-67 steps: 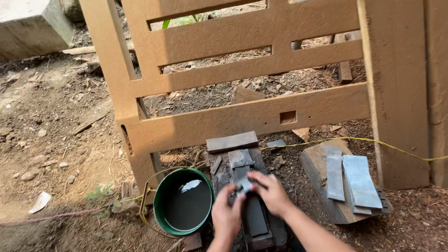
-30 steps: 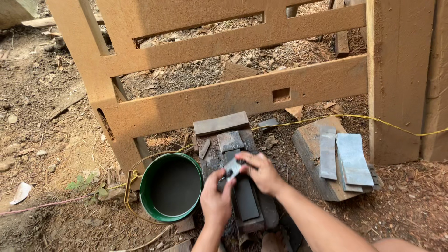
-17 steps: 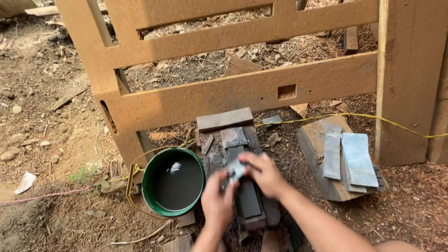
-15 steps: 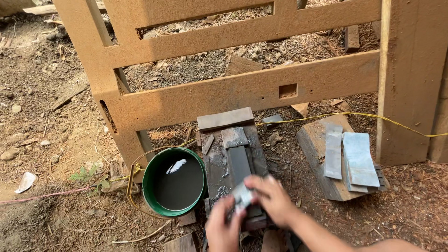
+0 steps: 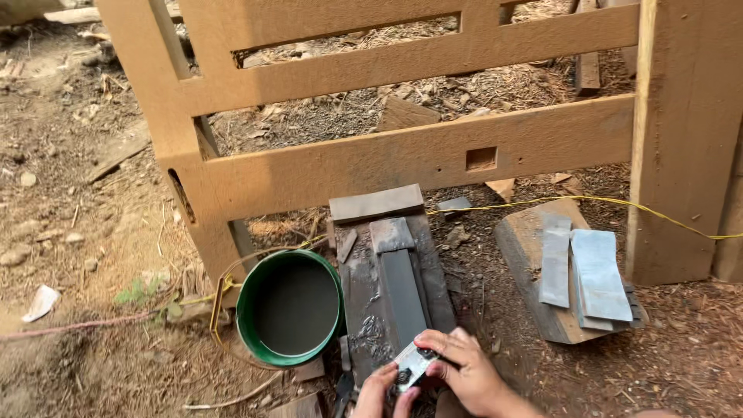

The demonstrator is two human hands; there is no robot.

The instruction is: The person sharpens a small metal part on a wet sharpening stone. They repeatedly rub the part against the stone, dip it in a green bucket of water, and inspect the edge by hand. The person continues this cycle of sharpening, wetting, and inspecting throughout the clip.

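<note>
**Blade at the near end of the stone**

Head view: both hands sit at the bottom edge of the picture, pressed together on a small flat metal blade [image 5: 412, 364]. The right hand [image 5: 464, 370] lies over it from the right, fingers curled across its top; the left hand [image 5: 377, 391] closes on its lower left corner, only partly in frame. Neither hand is spread: both are pinched onto the blade.

The blade rests on the near end of a long dark stone [image 5: 402, 288], which is set on a wet grey board [image 5: 364, 294]. The stone's long axis runs straight away from the hands, toward the brown wooden frame [image 5: 402, 159] standing behind it. So the free length of the stone lies ahead of the hands, up the picture, with a short grey block [image 5: 391, 234] at its far end and a flat slab [image 5: 377, 203] laid crosswise beyond that.

Just left of the board, touching or nearly so, stands a green bucket [image 5: 246, 310] with dark water; the left hand is the nearer to it. Well to the right, spare stones [image 5: 596, 272] lie on a plank [image 5: 522, 240], nearer the right hand. A yellow cord [image 5: 588, 200] runs over the dirt behind them.
</note>
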